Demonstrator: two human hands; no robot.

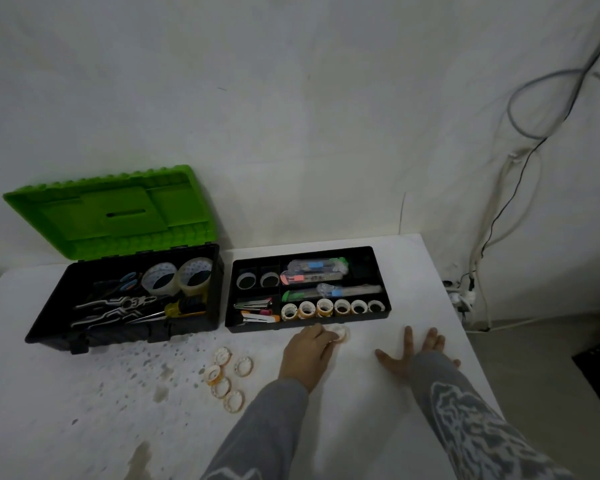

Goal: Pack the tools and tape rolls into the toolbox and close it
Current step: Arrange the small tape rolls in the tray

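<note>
The toolbox [118, 336] sits open at the back left of the surface [361, 445], its green lid [118, 216] tipped up against the wall behind. In its black base two large clear tape rolls [160, 278] stand side by side at the far right. In front of them lie black-and-white pliers [115, 306], a yellow-and-black screwdriver [181, 306] and blue-handled scissors [130, 280].

Just beside the toolbox on its right rests a black divided tray [305, 325]:
- The two small back-left compartments each hold a dark-cored roll [246, 280].
- The back middle compartment holds utility knives [312, 270] with blue, pink and green parts.
- The front-left compartment holds a stapler [257, 318] among other small items.
- The long front compartment holds a row of six small tape rolls [324, 307] standing on edge.

The left hand [307, 355] reaches forward, back up, to the tray's front wall. Its fingers curl over a small white roll [340, 332], which lies on the surface just in front of the tray. The right hand [414, 355] lies flat on the surface to the right, palm down with fingers spread wide, holding nothing. Both arms wear grey patterned sleeves.

Five more loose small rolls [213, 373], pale with orange edges, lie clustered flat on the surface to the left of the left arm, apart from both containers. The surface around them is speckled with stains
</note>
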